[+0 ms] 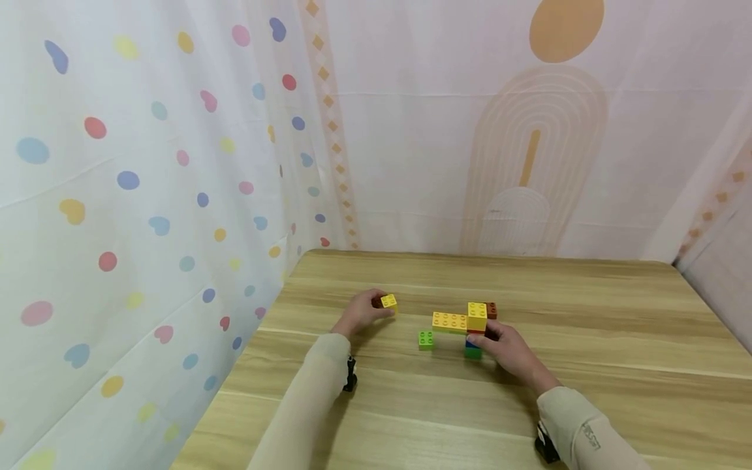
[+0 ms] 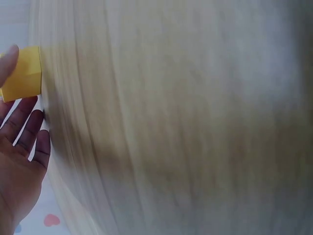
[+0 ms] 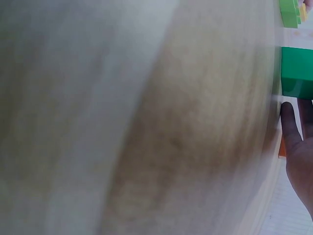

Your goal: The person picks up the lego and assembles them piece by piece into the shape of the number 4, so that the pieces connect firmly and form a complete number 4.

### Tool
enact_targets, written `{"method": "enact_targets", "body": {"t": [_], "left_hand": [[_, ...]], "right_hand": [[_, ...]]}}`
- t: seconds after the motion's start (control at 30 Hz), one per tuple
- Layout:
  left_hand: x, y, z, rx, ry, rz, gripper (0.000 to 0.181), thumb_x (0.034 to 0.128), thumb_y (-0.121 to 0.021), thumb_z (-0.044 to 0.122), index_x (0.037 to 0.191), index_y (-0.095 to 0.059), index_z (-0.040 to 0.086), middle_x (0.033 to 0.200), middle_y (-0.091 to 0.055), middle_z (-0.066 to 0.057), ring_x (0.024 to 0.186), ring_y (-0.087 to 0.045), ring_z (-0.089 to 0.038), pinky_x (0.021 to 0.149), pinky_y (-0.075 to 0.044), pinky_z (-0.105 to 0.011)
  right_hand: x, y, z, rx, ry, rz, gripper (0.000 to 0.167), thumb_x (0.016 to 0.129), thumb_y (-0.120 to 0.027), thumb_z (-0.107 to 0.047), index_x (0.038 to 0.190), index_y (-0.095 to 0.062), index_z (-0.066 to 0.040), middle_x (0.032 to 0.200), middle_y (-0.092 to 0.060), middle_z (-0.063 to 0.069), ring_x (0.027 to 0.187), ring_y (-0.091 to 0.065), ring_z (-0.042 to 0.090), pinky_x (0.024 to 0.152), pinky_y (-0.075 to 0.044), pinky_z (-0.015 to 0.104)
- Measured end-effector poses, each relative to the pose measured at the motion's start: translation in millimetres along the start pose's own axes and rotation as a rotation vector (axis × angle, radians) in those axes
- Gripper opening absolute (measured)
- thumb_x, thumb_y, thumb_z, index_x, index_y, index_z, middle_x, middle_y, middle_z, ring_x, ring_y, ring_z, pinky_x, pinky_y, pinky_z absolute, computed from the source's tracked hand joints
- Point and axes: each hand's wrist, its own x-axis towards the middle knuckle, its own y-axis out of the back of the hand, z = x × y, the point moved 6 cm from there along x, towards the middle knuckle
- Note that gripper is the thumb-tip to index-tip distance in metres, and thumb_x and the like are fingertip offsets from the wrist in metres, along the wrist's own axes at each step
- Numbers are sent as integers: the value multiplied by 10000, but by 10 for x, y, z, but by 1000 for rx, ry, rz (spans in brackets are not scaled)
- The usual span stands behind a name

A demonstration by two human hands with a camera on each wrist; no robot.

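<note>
A small yellow block [image 1: 389, 301] is pinched between thumb and fingers of my left hand [image 1: 361, 314]; in the left wrist view the yellow block [image 2: 27, 76] shows beside the thumb of the left hand [image 2: 22, 161]. My right hand [image 1: 510, 349] grips a stack from its right side. This stack has a yellow block [image 1: 477, 316] on top, red and blue below, and a green block [image 1: 472, 352] at the bottom. A long yellow block [image 1: 450, 322] reaches out leftward from it. In the right wrist view the green block [image 3: 297, 73] stands above the right hand [image 3: 301, 156].
A light green block [image 1: 425, 340] sits on the wooden table [image 1: 411, 405], left of the stack. A brown-red block [image 1: 491, 310] is behind the stack at the right. Patterned curtains [image 1: 411, 163] hang behind the table and at the left.
</note>
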Motion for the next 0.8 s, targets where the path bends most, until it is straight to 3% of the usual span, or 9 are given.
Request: {"method": "enact_targets", "body": {"t": [0.3,0.47,0.6,0.8], "left_hand": [[-4,0,4,7,12,27,362,898,-758,227,1198,-646,57,1001,-643,-33,896,-588,-184,789,-499,-341],[-8,36,3,-47,13,31,383,910,-744,261,1227,-649,67,1016,-648,-24,916,-597,-176,810,-506,-340],[-19,105,115,-134,-10,48,404,912,-740,261,1255,-647,69,1039,-651,-34,946,-601,-186,832,-506,-355],[-67,226,424,-210,-57,65,458,883,-775,274,1284,-628,108,1077,-654,-28,996,-591,-198,823,-509,-357]], "right_hand": [[6,-6,5,11,-2,-3,547,964,-646,-385,1371,-569,-28,1307,-613,144,1132,-560,239,964,-456,436],[5,-7,14,2,5,0,553,962,-648,-393,1375,-569,-34,1307,-614,144,1139,-560,244,963,-456,444],[8,-7,16,-6,11,0,550,964,-646,-389,1377,-567,-35,1308,-615,144,1151,-558,250,968,-453,447],[7,-9,5,-8,13,-1,552,966,-643,-389,1382,-562,-35,1310,-614,145,1162,-555,255,974,-450,447]]}}
